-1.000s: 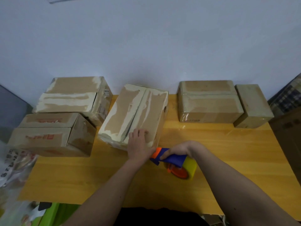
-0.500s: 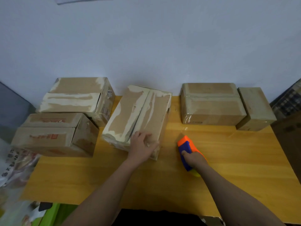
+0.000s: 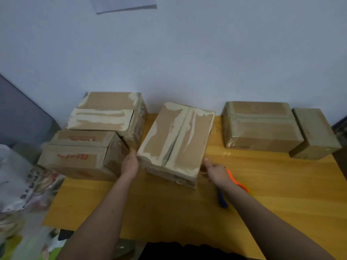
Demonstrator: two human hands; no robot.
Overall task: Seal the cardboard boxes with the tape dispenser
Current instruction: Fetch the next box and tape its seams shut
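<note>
Wooden table (image 3: pixel 262 184): tape dispenser (image 3: pixel 222 200) lies under right forearm, behind right hand (image 3: pixel 216 172).

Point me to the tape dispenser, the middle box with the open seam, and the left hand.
tape dispenser (image 3: pixel 222 200), head view, on its blue handle beside the right forearm.
middle box (image 3: pixel 165 136), head view, on its top left flap.
left hand (image 3: pixel 130 164), head view, on its back.

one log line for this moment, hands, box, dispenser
left hand: on middle box left side | right hand: at its right side | tape dispenser: on table, unheld
</note>
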